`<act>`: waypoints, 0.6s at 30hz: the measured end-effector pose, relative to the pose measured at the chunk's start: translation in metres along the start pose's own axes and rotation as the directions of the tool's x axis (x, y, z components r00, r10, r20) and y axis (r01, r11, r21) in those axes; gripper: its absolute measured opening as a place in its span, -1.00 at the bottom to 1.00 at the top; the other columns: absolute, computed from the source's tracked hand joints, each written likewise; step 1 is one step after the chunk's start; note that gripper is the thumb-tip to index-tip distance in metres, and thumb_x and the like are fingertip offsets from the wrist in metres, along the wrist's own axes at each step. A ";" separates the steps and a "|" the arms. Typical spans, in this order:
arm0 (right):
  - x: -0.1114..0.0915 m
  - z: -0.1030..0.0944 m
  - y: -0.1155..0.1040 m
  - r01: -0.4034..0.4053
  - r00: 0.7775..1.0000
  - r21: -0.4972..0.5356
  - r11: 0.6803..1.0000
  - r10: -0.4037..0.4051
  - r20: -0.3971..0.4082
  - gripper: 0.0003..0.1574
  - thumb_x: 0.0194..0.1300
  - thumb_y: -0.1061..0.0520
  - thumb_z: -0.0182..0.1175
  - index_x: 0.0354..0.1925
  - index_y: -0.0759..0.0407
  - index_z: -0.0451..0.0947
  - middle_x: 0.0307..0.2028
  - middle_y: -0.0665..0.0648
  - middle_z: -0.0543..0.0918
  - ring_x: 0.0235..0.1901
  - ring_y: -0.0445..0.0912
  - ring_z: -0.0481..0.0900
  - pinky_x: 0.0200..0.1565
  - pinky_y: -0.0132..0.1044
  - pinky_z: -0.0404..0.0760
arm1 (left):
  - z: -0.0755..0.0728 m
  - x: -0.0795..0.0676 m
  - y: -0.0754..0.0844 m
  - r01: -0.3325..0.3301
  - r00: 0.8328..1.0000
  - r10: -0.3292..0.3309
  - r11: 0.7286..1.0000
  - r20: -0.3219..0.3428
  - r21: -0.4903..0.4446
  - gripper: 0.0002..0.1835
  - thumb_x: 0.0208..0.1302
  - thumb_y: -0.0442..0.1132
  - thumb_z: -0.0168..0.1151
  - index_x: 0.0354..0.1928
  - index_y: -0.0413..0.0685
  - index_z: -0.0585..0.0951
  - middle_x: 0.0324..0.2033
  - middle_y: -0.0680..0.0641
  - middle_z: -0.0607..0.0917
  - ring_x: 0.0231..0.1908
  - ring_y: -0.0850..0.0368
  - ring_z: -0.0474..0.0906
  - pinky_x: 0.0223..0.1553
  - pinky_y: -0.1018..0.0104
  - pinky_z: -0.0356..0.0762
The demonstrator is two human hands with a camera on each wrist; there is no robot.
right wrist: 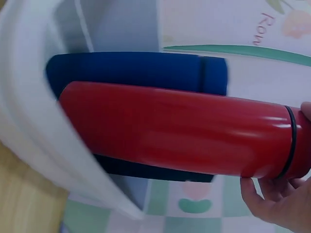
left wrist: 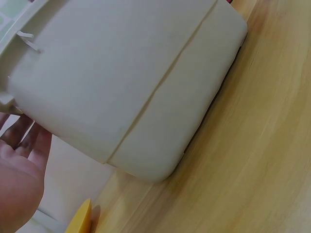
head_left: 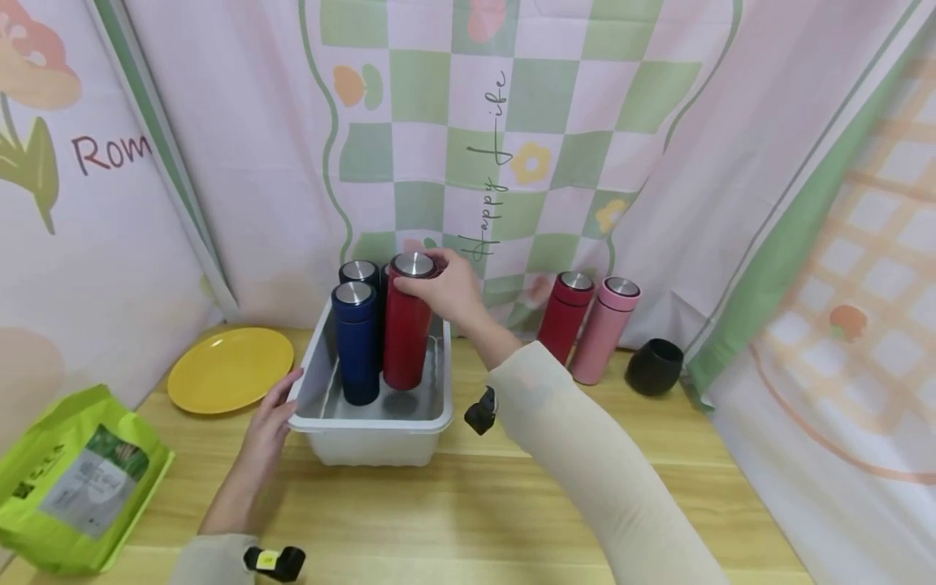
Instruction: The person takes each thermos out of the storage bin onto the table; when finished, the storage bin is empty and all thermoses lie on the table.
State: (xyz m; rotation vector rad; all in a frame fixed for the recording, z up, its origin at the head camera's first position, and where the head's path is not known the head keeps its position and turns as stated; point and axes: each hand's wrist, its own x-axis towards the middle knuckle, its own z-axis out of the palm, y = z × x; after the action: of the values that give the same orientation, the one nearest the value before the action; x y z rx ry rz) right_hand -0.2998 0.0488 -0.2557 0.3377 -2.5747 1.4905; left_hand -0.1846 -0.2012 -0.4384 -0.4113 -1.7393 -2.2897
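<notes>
My right hand (head_left: 457, 288) grips a red thermos bottle (head_left: 406, 333) near its silver lid, fingers and thumb round the upper part. The bottle is upright inside a light grey plastic bin (head_left: 373, 447), and its base seems slightly above the bin floor. Beside it in the bin stands a blue thermos bottle (head_left: 356, 345). A dark thermos bottle (head_left: 360, 272) is behind that one, and another dark one is mostly hidden by the red bottle. At the bin's left front corner my left hand (head_left: 270, 422) holds the rim, with fingers beneath its lip (left wrist: 24, 141).
Right of the bin stand another red thermos bottle (head_left: 565, 317) and a pink thermos bottle (head_left: 605, 329), with a black cup (head_left: 655, 367) beside them. On the left are a yellow plate (head_left: 230, 370) and a green bag (head_left: 84, 479). Curtains (head_left: 497, 162) enclose the wooden table (head_left: 453, 520).
</notes>
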 end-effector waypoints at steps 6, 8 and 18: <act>-0.002 -0.022 -0.019 -0.005 0.999 0.060 0.998 0.008 -0.041 -0.15 0.07 -0.08 0.45 0.25 0.19 0.42 0.07 0.13 0.55 0.00 -0.05 0.51 0.00 -0.21 0.50 | 0.000 0.000 0.001 -0.005 1.000 0.005 1.000 -0.002 -0.001 -0.54 0.51 -0.37 -0.18 0.31 0.15 0.48 0.15 0.29 0.40 0.12 0.34 0.29 0.05 0.50 0.28; -0.002 -0.029 -0.023 -0.006 0.999 0.078 0.997 0.009 -0.041 -0.16 0.08 -0.08 0.45 0.25 0.18 0.41 0.06 0.13 0.55 0.00 -0.05 0.50 0.01 -0.19 0.49 | 0.000 0.000 0.001 -0.010 1.000 0.010 1.000 0.002 -0.005 -0.53 0.51 -0.37 -0.18 0.32 0.14 0.47 0.15 0.29 0.40 0.12 0.34 0.28 0.05 0.50 0.28; -0.005 -0.062 -0.034 0.002 0.995 0.223 0.975 0.021 -0.099 -0.21 0.12 0.01 0.44 0.27 0.16 0.41 0.07 0.12 0.54 0.00 -0.05 0.51 0.00 -0.19 0.51 | 0.000 0.000 -0.002 -0.047 0.999 0.048 0.999 0.016 -0.021 -0.50 0.48 -0.42 -0.20 0.25 0.21 0.52 0.14 0.30 0.45 0.11 0.34 0.33 0.04 0.49 0.31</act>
State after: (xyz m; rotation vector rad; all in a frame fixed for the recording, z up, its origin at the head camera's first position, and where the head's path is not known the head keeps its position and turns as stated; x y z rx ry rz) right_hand -0.2850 0.0866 -0.1979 0.2683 -2.3407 1.7568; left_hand -0.1855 -0.2012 -0.4400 -0.4714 -1.6957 -2.2795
